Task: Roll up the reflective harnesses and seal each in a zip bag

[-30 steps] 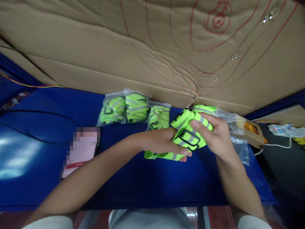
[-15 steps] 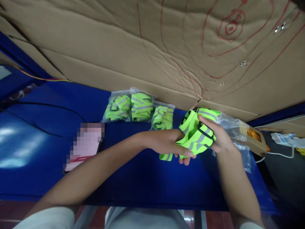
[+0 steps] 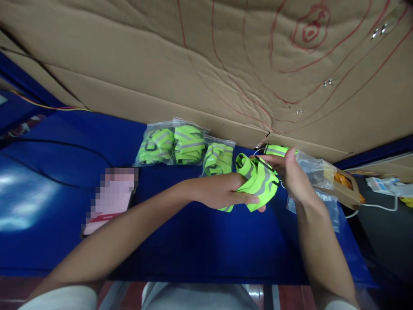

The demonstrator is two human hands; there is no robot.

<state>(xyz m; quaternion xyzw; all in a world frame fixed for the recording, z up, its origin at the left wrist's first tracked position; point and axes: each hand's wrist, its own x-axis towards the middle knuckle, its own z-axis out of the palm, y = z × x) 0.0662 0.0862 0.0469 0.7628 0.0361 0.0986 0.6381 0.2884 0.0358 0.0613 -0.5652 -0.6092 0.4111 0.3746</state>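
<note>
A neon yellow-green reflective safety vest, with grey stripes and black edging, is bundled up in front of me above the table. My left hand is closed round its near left side, thumb on top, and a short end of strap hangs below that hand. On the right, my right hand is open with its thumb up. Its stretched fingers reach to the far right edge of the bundle and seem to touch it; their tips are partly hidden. Another neon folded piece lies behind, against the cardboard.
Three clear zip bags of similar neon straps lie along the cardboard wall. A pink phone-like object, partly pixelated, is at left on the blue table. Clear plastic bags and a cardboard box are at right. Black cables cross the left side.
My right hand has let go of the vest's right side and opened, thumb rising. The bundle looks more tightly gathered, still in my left hand. The view has shifted slightly.
</note>
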